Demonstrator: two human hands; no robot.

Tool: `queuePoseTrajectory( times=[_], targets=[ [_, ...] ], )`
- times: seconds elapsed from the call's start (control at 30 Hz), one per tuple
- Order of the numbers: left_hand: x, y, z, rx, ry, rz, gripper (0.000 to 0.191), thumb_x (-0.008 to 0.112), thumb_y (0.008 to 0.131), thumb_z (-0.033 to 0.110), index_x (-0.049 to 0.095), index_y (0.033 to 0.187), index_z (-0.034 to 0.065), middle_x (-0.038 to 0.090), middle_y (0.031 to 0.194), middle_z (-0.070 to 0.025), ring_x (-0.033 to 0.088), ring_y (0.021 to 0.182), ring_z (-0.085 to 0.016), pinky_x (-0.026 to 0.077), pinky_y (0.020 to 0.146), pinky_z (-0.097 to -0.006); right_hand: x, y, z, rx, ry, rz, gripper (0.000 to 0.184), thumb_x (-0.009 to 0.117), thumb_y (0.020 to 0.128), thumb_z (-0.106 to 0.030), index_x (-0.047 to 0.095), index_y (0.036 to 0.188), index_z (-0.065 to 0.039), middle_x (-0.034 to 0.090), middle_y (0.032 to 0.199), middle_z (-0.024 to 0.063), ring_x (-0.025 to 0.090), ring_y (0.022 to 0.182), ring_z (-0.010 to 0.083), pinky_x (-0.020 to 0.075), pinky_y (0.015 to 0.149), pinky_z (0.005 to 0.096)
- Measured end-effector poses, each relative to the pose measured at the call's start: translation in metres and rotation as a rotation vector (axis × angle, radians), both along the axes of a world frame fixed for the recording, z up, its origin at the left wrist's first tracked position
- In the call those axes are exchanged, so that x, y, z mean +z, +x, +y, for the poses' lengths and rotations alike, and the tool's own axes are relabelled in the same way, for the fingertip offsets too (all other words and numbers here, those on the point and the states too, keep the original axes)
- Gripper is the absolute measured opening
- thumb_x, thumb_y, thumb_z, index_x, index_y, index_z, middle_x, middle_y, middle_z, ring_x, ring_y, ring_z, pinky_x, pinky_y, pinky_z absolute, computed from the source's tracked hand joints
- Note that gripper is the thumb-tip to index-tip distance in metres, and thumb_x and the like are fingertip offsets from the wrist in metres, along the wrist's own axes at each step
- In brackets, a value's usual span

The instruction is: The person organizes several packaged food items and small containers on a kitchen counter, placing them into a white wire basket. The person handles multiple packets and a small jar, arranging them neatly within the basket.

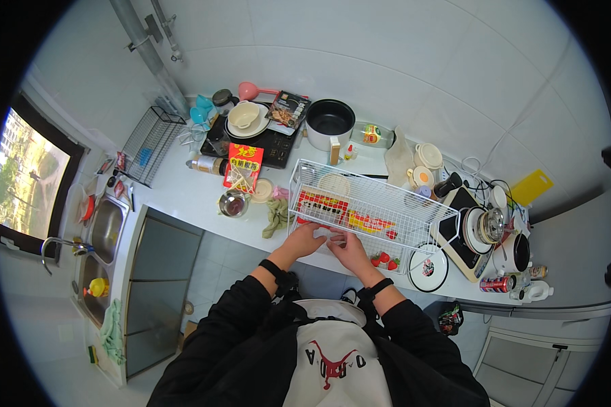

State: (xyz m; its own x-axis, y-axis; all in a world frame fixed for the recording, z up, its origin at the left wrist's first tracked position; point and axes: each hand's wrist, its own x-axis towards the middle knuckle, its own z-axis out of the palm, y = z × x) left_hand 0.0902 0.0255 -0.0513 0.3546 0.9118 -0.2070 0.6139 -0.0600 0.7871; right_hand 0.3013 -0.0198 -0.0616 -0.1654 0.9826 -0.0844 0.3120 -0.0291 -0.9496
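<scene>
A white two-tier wire rack [377, 178] stands on the counter before me. My left hand [305, 241] and my right hand [349, 248] meet at its front, fingertips close together. Beside the fingertips lies a red thing partly hidden by the hands; whether either hand grips it is unclear. Behind the wires, a red-and-white packet [321, 206] and a yellow-and-red packet [371, 223] lie side by side. Several red strawberries [384, 259] sit low at the rack's front right, near my right hand.
Left of the rack are a crumpled green cloth [276, 217], a small metal bowl [233, 203] and a red seasoning packet [243, 167]. A black-lined pot [331, 123] stands behind. To the right are a white plate [428, 269] and an induction cooker [458, 229].
</scene>
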Motion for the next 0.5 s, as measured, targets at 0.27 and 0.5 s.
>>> queuePoseTrajectory(
  times=[0.27,0.5],
  targets=[
    [-0.002,-0.001,0.000,0.002,-0.002,-0.022,0.054,0.080,0.094,0.031,0.072,0.136,-0.0023,0.075,0.131,-0.0279,0.071,0.124,-0.044,0.056,0.107,-0.0482,-0.006,0.010,0.002,0.076,-0.126,0.192,0.064,0.081,0.096,-0.004,0.054,0.154,-0.001,0.069,0.146,0.0152,0.071,0.129,0.0252,0.0616,0.095,0.0368],
    [0.003,-0.003,-0.005,0.000,-0.021,0.011,0.052,0.078,0.096,0.035,0.073,0.137,0.0028,0.070,0.139,-0.0250,0.067,0.129,-0.043,0.054,0.110,-0.0493,-0.005,0.015,0.006,0.155,-0.133,0.331,0.065,0.071,0.099,0.008,0.050,0.160,-0.001,0.058,0.161,0.0155,0.059,0.147,0.0260,0.0567,0.107,0.0356]
  ],
)
